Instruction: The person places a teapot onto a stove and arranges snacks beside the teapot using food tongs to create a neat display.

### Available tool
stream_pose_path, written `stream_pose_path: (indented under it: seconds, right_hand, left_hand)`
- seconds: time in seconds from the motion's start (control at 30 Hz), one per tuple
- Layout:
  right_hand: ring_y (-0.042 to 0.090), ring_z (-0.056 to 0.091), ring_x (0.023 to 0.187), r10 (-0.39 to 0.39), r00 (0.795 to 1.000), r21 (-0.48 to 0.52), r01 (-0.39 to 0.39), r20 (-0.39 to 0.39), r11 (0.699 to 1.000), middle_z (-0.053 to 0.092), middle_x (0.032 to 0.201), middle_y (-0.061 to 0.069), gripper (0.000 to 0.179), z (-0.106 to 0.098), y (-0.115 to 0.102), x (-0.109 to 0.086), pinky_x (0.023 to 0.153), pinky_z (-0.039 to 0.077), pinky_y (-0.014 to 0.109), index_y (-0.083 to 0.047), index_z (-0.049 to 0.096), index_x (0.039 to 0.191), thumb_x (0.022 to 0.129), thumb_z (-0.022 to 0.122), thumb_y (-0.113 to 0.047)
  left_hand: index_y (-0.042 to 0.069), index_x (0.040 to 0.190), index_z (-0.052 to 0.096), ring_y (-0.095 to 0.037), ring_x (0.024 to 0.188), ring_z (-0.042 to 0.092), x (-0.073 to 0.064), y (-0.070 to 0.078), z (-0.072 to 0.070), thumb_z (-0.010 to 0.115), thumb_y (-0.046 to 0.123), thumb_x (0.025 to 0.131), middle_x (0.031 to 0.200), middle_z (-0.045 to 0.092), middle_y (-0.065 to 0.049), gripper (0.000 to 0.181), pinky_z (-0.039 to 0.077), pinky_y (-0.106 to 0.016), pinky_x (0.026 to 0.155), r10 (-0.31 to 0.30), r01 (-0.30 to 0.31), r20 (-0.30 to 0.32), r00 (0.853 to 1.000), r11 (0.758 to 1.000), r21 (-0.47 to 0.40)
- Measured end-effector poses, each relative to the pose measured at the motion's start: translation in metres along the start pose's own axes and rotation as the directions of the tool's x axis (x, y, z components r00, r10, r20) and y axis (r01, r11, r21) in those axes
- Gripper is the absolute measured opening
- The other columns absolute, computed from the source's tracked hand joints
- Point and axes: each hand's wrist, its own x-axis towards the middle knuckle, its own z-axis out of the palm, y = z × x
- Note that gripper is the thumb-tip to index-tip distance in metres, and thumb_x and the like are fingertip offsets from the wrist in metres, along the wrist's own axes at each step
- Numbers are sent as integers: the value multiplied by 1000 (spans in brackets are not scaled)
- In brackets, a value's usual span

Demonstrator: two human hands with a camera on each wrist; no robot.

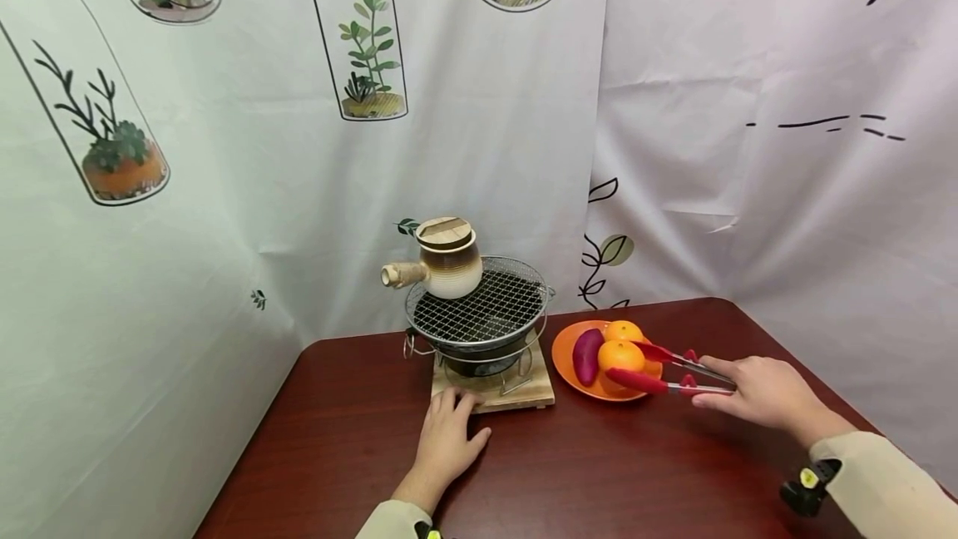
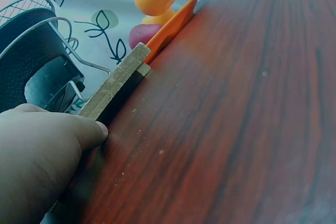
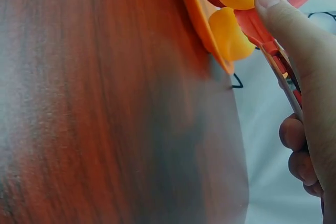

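My right hand [image 1: 767,393] grips a pair of tongs [image 1: 642,381] with red tips and metal arms. The tips are spread about the front orange [image 1: 619,358] on an orange plate [image 1: 563,349]. Behind it sits a second orange [image 1: 623,329], and a purple sweet potato [image 1: 587,356] lies to their left. My left hand [image 1: 443,446] rests with relaxed fingers at the front edge of a wooden board [image 1: 537,389]. In the left wrist view its thumb [image 2: 94,132] lies beside the board's edge.
On the board stands a round black grill [image 1: 479,366] with a wire mesh top [image 1: 494,306]. A lidded clay pot [image 1: 455,273] sits on the mesh, its handle [image 1: 404,274] pointing left. The dark red table [image 1: 569,472] meets a white printed curtain [image 1: 494,148] behind.
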Motion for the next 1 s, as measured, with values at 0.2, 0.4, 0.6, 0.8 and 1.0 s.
stream_pose_path:
  seconds: [0.2, 0.4, 0.6, 0.8, 1.0]
  right_hand:
    - [14, 62, 67, -6, 1000, -4, 6, -4, 1000, 71, 80, -4, 72, -9, -1, 3, 57, 50, 40, -12, 73, 121, 77, 72, -69]
    - [16, 64, 70, 1, 1000, 1, -1, 4, 1000, 72, 83, -2, 75, -19, -1, 7, 59, 53, 45, -12, 72, 122, 77, 71, -71]
    - [15, 60, 67, 1, 1000, 7, -1, 7, 1000, 67, 76, -7, 74, -26, -1, 11, 58, 51, 44, -11, 72, 123, 78, 71, -70]
    - [14, 59, 67, 5, 1000, 7, -5, -5, 1000, 66, 75, -7, 75, -33, -3, 17, 58, 50, 44, -12, 71, 125, 78, 71, -71]
    - [17, 62, 69, 12, 1000, -4, -12, 1, 1000, 70, 81, -3, 79, -40, -3, 24, 61, 52, 46, -11, 70, 127, 78, 69, -73]
  left_hand:
    - [21, 113, 67, -36, 117, 50, 0, 0, -1, 84, 30, 78, 118, 55, -8, 39, 40, -51, 102, -24, 25, 29, 999, 1000, -18]
    - [21, 113, 67, -35, 118, 49, 0, 0, 0, 83, 31, 78, 118, 54, -8, 39, 40, -51, 102, -29, 29, 37, 999, 999, -14]
    - [21, 113, 67, -35, 118, 49, 0, 0, 0, 83, 31, 78, 118, 54, -7, 39, 40, -50, 102, -29, 29, 35, 999, 1000, -10]
    - [21, 113, 67, -35, 118, 49, -1, 0, 0, 83, 31, 78, 118, 55, -8, 40, 41, -51, 102, -31, 31, 37, 999, 999, -12]
    - [20, 113, 67, -36, 118, 49, 0, 0, 0, 84, 30, 78, 118, 55, -9, 40, 42, -53, 101, -23, 23, 28, 999, 1000, -17]
